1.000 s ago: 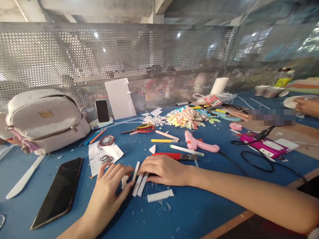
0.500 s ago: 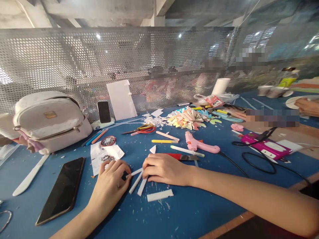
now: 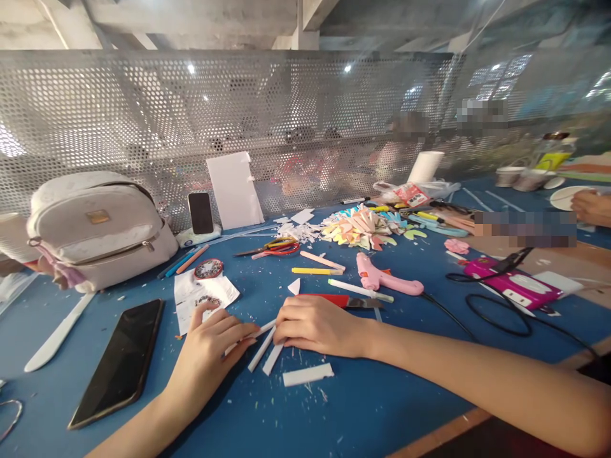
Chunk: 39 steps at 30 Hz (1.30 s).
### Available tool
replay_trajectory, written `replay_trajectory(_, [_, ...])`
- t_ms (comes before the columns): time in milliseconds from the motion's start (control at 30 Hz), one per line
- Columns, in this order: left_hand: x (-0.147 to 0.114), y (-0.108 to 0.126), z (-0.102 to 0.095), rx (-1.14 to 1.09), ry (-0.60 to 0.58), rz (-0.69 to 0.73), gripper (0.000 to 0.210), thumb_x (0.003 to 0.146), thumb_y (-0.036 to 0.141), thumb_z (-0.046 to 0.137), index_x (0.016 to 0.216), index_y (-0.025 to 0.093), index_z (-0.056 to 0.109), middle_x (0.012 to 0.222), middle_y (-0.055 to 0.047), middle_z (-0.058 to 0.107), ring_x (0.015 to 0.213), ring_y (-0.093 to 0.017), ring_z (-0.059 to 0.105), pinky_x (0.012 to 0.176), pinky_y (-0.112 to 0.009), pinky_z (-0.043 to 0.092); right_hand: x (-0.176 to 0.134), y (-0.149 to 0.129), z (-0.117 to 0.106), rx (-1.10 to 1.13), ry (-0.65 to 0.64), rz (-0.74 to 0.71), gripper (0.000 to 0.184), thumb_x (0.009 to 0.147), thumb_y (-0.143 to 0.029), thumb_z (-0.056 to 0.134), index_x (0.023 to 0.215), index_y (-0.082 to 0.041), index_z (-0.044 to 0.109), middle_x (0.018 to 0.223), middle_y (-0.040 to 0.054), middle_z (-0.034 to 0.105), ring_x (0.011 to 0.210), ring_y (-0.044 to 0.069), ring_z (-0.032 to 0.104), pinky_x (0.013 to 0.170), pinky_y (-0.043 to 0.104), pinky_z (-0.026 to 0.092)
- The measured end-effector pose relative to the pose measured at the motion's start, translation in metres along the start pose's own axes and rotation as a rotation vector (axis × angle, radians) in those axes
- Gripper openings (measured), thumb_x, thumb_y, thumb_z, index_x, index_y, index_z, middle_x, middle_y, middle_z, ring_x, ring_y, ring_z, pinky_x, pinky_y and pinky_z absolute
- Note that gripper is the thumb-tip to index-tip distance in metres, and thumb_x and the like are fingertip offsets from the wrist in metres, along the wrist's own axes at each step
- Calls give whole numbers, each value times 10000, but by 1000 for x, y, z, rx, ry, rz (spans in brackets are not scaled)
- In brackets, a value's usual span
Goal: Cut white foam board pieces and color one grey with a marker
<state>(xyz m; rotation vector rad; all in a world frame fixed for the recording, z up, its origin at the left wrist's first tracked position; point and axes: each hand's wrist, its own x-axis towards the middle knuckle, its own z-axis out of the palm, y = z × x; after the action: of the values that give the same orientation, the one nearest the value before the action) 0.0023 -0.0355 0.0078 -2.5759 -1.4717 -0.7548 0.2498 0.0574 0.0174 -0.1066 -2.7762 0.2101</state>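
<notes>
Two hands low on the blue surface, fingertips meeting over three thin white foam strips. Left hand curled, fingers pinching the near end of one strip; right hand flat, fingers narrow, pressing down the far ends of the other two. One wider white foam piece loose just in front of the right hand. One red utility knife touching behind the right hand. One pink glue gun further back, cord trailing right. Two phones: one black smartphone lying flat to the left, one standing phone by the mesh. One white backpack far left. One co-worker's hand at far right.
</notes>
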Motion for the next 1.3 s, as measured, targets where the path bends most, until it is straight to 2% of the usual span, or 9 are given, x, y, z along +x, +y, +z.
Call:
replay_trajectory(167, [2, 5, -3, 12, 32, 40, 212, 1007, 157, 510, 1121, 276, 643, 757, 44, 701, 710, -159, 628, 972, -440, 303, 0, 1, 3, -16, 21, 4, 218, 1047, -230, 502, 1052, -175, 713, 1017, 56, 695, 909, 178, 581, 795, 292, 459])
replay_trajectory(367, [3, 7, -2, -50, 22, 60, 252, 989, 97, 486, 1084, 274, 638, 767, 61, 684, 692, -144, 601, 988, -422, 278, 0, 1, 3, -12, 18, 15, 214, 1047, -198, 497, 1040, -184, 711, 1051, 60, 699, 942, 172, 598, 827, 288, 466])
replay_trajectory(700, [3, 4, 3, -78, -3, 36, 152, 1020, 191, 518, 1049, 250, 655, 725, 54, 614, 672, -150, 581, 898, -383, 289, 0, 0, 2, 19, 13, 31, 217, 1046, -192, 494, 1036, -189, 711, 1059, 62, 703, 941, 183, 598, 825, 293, 455])
replay_trajectory(800, [1, 5, 1, -88, -6, 27, 169, 1022, 193, 501, 1057, 254, 653, 786, 34, 611, 709, -159, 574, 895, -391, 299, 0, -1, 1, 35, 4, 38, 222, 1046, -181, 484, 1053, -185, 705, 1070, 66, 694, 951, 185, 600, 832, 291, 454])
replay_trajectory(900, [-1, 7, -2, -69, 21, -9, 215, 1016, 181, 469, 1103, 274, 643, 991, -23, 617, 892, -215, 563, 890, -399, 318, -1, -3, -4, 52, 3, 54, 194, 1041, -204, 499, 1105, -177, 681, 1097, 77, 677, 960, 192, 595, 846, 304, 447])
replay_trajectory(967, [-2, 6, -4, -67, 35, -36, 213, 1014, 180, 451, 1085, 269, 630, 1084, -45, 596, 983, -245, 530, 895, -407, 327, -2, -5, -8, 71, 7, 61, 172, 1019, -285, 560, 1063, -159, 669, 1033, 71, 669, 916, 187, 592, 831, 300, 445])
replay_trajectory(1067, [-5, 2, -4, -121, 24, -80, 232, 1027, 153, 376, 1032, 242, 590, 1083, -47, 594, 995, -247, 513, 887, -405, 337, -4, -8, -12, 146, -24, 34, 324, 916, -480, 678, 941, -159, 640, 875, 30, 636, 799, 172, 572, 741, 284, 430])
replay_trajectory(1133, [-6, -2, -4, -165, 15, -107, 273, 1030, 117, 317, 1047, 237, 562, 1066, -41, 603, 987, -239, 518, 879, -398, 343, -7, -10, -12, 186, -63, 17, 391, 857, -546, 711, 916, -170, 623, 849, 20, 625, 762, 172, 552, 712, 288, 410])
replay_trajectory(1300, [-4, -3, -5, -238, -51, -72, 167, 1037, 171, 418, 1109, 248, 548, 1079, -23, 626, 1005, -226, 539, 919, -391, 343, -9, -9, -12, 257, -124, 51, 226, 935, -396, 662, 892, -178, 618, 842, 17, 642, 785, 168, 553, 729, 279, 403])
